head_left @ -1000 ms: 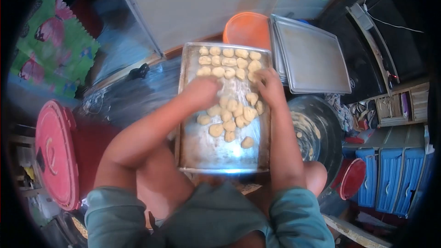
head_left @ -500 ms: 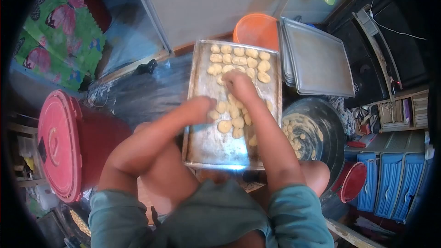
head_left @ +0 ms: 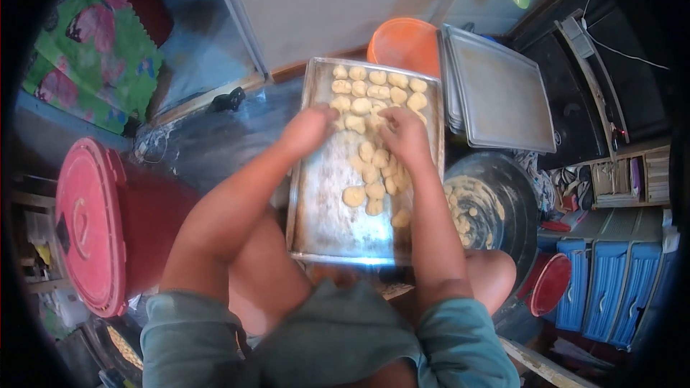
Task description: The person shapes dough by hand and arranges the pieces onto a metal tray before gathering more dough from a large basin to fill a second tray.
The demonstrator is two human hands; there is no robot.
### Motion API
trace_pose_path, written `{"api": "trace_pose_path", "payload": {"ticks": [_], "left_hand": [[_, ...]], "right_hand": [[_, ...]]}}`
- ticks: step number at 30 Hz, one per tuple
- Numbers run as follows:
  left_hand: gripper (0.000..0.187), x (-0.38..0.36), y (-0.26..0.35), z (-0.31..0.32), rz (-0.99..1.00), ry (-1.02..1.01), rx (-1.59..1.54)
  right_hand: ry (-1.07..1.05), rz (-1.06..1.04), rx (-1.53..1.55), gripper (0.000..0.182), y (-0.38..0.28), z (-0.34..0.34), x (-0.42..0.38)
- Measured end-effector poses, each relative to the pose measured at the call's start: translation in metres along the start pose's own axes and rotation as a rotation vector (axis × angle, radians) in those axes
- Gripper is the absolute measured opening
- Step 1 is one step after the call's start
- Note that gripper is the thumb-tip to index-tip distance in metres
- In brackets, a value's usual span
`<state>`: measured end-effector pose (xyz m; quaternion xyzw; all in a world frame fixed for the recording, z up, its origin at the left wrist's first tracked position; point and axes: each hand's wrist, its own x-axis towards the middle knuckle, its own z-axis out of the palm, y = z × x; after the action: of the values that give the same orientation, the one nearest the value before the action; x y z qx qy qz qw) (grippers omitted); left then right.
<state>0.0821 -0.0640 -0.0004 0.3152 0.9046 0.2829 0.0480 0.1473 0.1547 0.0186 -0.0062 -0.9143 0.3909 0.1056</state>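
A worn metal baking tray [head_left: 321,226] lies in front of me, its far part lined with rows of pale dough pieces [head_left: 378,91]. Nearer the tray's middle is a loose cluster of more dough pieces [head_left: 369,173]. At the left end of the front row, my left hand [head_left: 309,131] is closed with its fingertips on a dough piece, mostly covered by them. My right hand [head_left: 405,135] pinches another dough piece at the same row, right of the middle; its fingers hide part of it.
Right of the tray stands a black basin [head_left: 514,194] with dough in it. Behind that, metal trays [head_left: 501,90] lean in a stack beside an orange bucket [head_left: 404,44]. A lidded red drum [head_left: 90,226] is at my left, blue drawers [head_left: 611,287] at far right.
My left hand has moved away from me, from the loose cluster up to the front row. The right hand has shifted right, uncovering dough pieces in that row.
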Motion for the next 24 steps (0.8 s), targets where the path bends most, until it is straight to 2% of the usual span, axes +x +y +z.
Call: {"api": "trace_pose_path", "payload": {"ticks": [1, 5, 7, 11, 13, 16, 17, 19, 20, 22, 24], "left_hand": [[0.023, 0.002, 0.002, 0.000, 0.016, -0.010, 0.026], [0.024, 0.007, 0.019, 0.001, 0.068, 0.065, 0.136], [0.029, 0.011, 0.013, 0.013, 0.269, 0.034, 0.265], [0.029, 0.016, 0.012, 0.022, 0.256, -0.074, 0.343], [0.029, 0.016, 0.017, 0.021, 0.256, -0.096, 0.381], [0.024, 0.015, 0.033, 0.017, 0.229, -0.005, 0.329], [0.024, 0.016, 0.034, 0.020, 0.233, -0.006, 0.327], [0.023, 0.021, 0.034, 0.024, 0.398, 0.053, 0.266], [0.023, 0.023, 0.034, 0.028, 0.398, 0.056, 0.268], [0.019, 0.029, 0.041, 0.034, 0.418, 0.114, 0.270], [0.018, 0.036, 0.043, 0.036, 0.389, 0.035, 0.269]], "right_hand": [[-0.017, -0.081, -0.122, 0.026, 0.009, 0.003, 0.004], [-0.048, -0.010, -0.079, 0.029, 0.000, 0.002, -0.003], [-0.252, -0.021, -0.192, 0.030, -0.013, 0.002, -0.014], [-0.259, 0.025, -0.037, 0.032, 0.002, 0.003, -0.019], [0.031, 0.146, 0.110, 0.029, 0.003, -0.014, -0.018], [0.138, 0.190, 0.013, 0.027, 0.027, -0.013, -0.014], [0.089, 0.062, -0.209, 0.022, 0.037, -0.008, -0.013], [0.120, -0.007, -0.222, 0.021, 0.036, -0.014, -0.014], [0.146, -0.077, -0.232, 0.020, 0.036, -0.016, -0.014], [0.176, -0.007, -0.119, 0.021, 0.010, -0.023, -0.016], [-0.145, 0.110, -0.130, 0.027, -0.008, -0.023, -0.022]]}}
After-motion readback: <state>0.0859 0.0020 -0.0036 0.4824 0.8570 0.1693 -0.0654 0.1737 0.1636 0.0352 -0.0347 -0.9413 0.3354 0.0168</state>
